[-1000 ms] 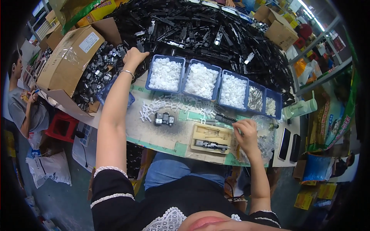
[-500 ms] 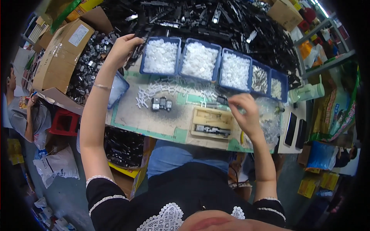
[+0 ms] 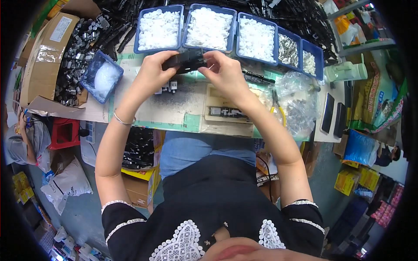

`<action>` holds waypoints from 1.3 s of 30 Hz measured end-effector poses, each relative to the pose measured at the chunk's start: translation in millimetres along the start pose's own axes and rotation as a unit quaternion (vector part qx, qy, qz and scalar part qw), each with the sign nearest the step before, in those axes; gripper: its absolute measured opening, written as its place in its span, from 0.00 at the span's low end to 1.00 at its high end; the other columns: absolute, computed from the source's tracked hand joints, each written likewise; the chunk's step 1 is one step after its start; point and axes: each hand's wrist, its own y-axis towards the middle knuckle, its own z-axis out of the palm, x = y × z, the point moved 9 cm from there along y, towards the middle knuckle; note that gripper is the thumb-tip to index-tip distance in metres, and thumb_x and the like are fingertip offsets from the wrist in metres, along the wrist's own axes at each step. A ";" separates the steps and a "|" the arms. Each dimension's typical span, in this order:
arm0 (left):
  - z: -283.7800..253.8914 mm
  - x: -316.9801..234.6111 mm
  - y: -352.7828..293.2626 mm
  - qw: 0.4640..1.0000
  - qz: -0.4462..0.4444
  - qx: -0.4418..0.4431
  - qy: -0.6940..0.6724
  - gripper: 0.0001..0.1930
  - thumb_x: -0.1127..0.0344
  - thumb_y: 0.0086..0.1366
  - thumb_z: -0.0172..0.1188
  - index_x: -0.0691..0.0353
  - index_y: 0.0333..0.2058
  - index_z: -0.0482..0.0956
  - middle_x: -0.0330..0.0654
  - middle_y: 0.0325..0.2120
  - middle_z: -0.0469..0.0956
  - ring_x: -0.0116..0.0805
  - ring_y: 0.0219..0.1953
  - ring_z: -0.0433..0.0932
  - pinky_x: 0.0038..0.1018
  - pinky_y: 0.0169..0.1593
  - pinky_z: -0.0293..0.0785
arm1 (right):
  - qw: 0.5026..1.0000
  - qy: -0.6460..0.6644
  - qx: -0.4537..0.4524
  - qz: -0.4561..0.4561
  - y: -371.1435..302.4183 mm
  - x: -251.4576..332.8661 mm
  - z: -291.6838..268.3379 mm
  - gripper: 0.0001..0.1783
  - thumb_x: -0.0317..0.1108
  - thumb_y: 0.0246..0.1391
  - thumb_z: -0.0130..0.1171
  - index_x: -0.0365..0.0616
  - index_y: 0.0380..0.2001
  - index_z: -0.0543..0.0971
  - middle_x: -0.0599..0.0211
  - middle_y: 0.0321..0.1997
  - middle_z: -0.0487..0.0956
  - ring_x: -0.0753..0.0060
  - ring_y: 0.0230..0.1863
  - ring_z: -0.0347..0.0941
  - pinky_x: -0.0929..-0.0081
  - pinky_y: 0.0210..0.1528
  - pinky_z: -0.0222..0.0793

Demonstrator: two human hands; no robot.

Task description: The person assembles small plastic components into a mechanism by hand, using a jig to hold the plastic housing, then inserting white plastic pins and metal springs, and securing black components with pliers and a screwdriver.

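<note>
Held up between my two hands is a dark black plastic part (image 3: 187,66), just in front of the blue trays of white pieces. My left hand (image 3: 153,74) closes on its left end, thumb below and fingers above. At its right end my right hand (image 3: 227,77) is closed, with thumb and forefinger against the part. A tiny pale bit shows by the right fingertips, too small to name. Below, a cream fixture block (image 3: 212,118) holds a long black and silver assembly (image 3: 227,112). Small grey and black blocks (image 3: 172,86) lie partly behind my left wrist.
Blue trays hold white pieces (image 3: 209,27) and metal pins (image 3: 288,48). Black parts are heaped behind. A cardboard box (image 3: 45,61) and blue tray (image 3: 102,78) stand left. Yellow-handled pliers (image 3: 282,114), clear bags (image 3: 298,104) and a phone (image 3: 327,113) lie right. Another person sits far left.
My left hand has come from the far black heap to the middle, bringing a black part. My right hand has moved left and up to meet it. The view has shifted.
</note>
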 end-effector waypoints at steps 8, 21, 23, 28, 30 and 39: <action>16.2 -67.7 -39.9 0.984 0.083 -0.079 0.135 0.19 0.78 0.47 0.59 0.63 0.42 0.75 0.46 0.31 0.74 0.46 0.34 0.76 0.33 0.37 0.73 | 0.956 0.277 0.058 0.084 -35.1 -11.4 0.8 0.19 0.36 0.52 0.62 0.33 0.42 0.72 0.65 0.32 0.76 0.80 0.28 0.73 0.79 0.29 0.70; 100.6 -118.1 -108.0 0.996 0.051 0.001 -0.074 0.05 0.74 0.51 0.65 0.65 0.28 0.79 0.43 0.21 0.78 0.36 0.23 0.78 0.27 0.28 0.73 | 0.865 0.400 0.089 0.291 -149.5 -0.3 -11.5 0.20 0.28 0.56 0.55 0.39 0.50 0.64 0.67 0.37 0.75 0.82 0.37 0.71 0.83 0.39 0.68; 83.7 -139.5 -112.0 0.985 0.139 -0.066 0.080 0.10 0.73 0.47 0.66 0.62 0.31 0.79 0.43 0.30 0.78 0.38 0.32 0.77 0.29 0.32 0.73 | 0.915 0.254 0.163 0.267 -148.3 8.5 -24.2 0.26 0.27 0.54 0.56 0.38 0.54 0.60 0.61 0.38 0.76 0.73 0.42 0.73 0.74 0.44 0.68; 119.3 -152.4 -119.6 0.943 0.319 0.054 0.084 0.16 0.70 0.47 0.62 0.66 0.37 0.78 0.46 0.40 0.77 0.39 0.40 0.76 0.33 0.41 0.73 | 0.917 0.164 0.325 0.164 -165.0 16.3 -14.9 0.43 0.23 0.44 0.57 0.39 0.61 0.46 0.45 0.51 0.69 0.48 0.51 0.70 0.63 0.51 0.66; 130.1 -153.6 -120.3 0.935 0.330 0.104 0.079 0.16 0.71 0.46 0.59 0.64 0.38 0.78 0.45 0.38 0.77 0.38 0.39 0.76 0.34 0.41 0.71 | 0.915 0.158 0.327 0.175 -168.9 9.5 -16.9 0.45 0.25 0.44 0.59 0.40 0.61 0.46 0.46 0.50 0.70 0.48 0.50 0.71 0.63 0.50 0.66; 107.9 -123.4 -78.8 0.941 0.262 -0.038 0.213 0.13 0.71 0.51 0.62 0.62 0.37 0.78 0.38 0.36 0.78 0.34 0.39 0.75 0.32 0.44 0.66 | 0.898 -0.350 -0.234 0.124 -173.0 -99.7 -233.3 0.15 0.35 0.54 0.55 0.38 0.42 0.76 0.56 0.42 0.75 0.59 0.44 0.72 0.66 0.47 0.65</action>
